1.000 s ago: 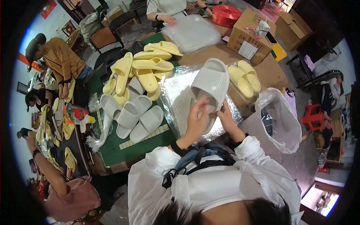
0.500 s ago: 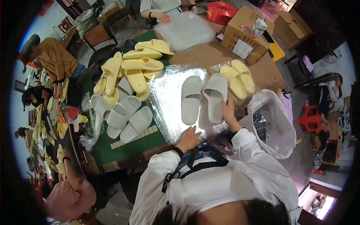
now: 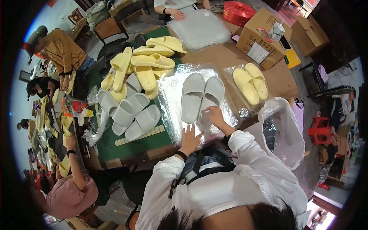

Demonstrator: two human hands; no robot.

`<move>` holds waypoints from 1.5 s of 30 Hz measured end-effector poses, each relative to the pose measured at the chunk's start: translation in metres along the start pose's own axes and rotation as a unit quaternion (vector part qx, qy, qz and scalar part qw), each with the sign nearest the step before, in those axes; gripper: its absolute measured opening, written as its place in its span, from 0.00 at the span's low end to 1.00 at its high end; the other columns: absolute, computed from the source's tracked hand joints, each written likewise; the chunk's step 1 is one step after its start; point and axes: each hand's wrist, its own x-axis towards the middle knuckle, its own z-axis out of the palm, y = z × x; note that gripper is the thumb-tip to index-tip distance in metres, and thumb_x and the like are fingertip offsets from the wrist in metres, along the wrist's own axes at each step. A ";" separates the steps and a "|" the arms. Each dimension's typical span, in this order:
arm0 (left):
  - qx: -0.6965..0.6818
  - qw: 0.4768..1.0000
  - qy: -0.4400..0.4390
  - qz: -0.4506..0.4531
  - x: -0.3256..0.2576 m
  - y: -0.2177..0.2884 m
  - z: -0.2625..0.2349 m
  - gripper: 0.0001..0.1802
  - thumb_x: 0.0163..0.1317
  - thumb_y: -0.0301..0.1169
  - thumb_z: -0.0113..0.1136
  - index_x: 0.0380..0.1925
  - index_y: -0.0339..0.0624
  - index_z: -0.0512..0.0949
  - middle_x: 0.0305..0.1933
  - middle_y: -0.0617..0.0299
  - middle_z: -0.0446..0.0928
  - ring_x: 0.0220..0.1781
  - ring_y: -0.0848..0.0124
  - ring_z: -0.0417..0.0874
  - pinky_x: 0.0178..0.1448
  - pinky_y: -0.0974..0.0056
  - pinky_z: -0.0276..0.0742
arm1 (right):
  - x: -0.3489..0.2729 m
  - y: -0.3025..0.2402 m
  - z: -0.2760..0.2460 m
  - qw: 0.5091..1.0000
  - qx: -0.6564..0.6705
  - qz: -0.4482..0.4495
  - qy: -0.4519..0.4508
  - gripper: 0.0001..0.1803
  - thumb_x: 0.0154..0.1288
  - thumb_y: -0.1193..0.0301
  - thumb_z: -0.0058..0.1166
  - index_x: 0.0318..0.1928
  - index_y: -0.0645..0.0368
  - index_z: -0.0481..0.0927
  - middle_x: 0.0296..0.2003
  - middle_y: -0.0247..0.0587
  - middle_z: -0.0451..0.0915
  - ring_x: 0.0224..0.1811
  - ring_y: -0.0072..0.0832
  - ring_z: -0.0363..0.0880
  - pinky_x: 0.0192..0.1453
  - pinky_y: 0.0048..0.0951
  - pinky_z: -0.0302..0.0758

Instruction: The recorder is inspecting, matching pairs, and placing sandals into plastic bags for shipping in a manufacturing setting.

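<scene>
Toward the front edge of the table (image 3: 209,57), we have two grey slippers (image 3: 191,92) side by side on clear plastic sheeting (image 3: 172,111). Our hands are apart: our left hand (image 3: 189,140) spreads just short of the left heel; our right hand (image 3: 215,118) curls at the right heel, whether gripping we cannot tell.

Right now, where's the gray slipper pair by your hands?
In the head view, the gray slipper pair lies mid-picture on shiny plastic, with a yellow slipper pair to its right.

From head height, the wide fisheye view looks down and forward over the worktable (image 3: 209,58) close below.
</scene>
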 end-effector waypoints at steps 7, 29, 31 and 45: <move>0.024 0.997 0.070 0.031 -0.019 0.006 0.012 0.27 0.54 0.37 0.51 0.58 0.62 0.66 0.66 0.47 0.52 0.66 0.48 0.53 0.63 0.42 0.51 | 0.056 -0.042 0.026 0.987 -0.156 -0.047 -0.013 0.35 0.46 0.55 0.54 0.59 0.36 0.65 0.58 0.63 0.55 0.63 0.56 0.51 0.61 0.49 0.57; 0.043 0.993 0.106 0.034 0.000 -0.045 -0.005 0.30 0.58 0.45 0.47 0.59 0.43 0.64 0.65 0.52 0.55 0.68 0.54 0.51 0.69 0.43 0.37 | -0.082 -0.009 -0.066 0.982 0.127 -0.072 -0.120 0.19 0.54 0.76 0.49 0.49 0.60 0.74 0.44 0.34 0.76 0.45 0.22 0.70 0.51 0.24 0.67; 0.013 0.993 0.106 0.044 0.003 -0.046 -0.014 0.29 0.57 0.43 0.46 0.59 0.47 0.63 0.65 0.51 0.55 0.69 0.53 0.49 0.68 0.41 0.35 | -0.110 -0.015 -0.069 0.981 0.091 -0.110 -0.134 0.17 0.53 0.78 0.49 0.46 0.61 0.76 0.43 0.33 0.77 0.45 0.21 0.70 0.52 0.25 0.66; 0.062 0.972 0.165 0.155 0.029 -0.070 -0.013 0.09 0.55 0.31 0.50 0.33 0.43 0.77 0.47 0.56 0.72 0.48 0.60 0.71 0.53 0.50 0.61 | -0.210 0.004 -0.046 0.955 0.289 0.021 -0.067 0.10 0.54 0.76 0.52 0.38 0.65 0.80 0.37 0.29 0.78 0.39 0.17 0.71 0.44 0.22 0.68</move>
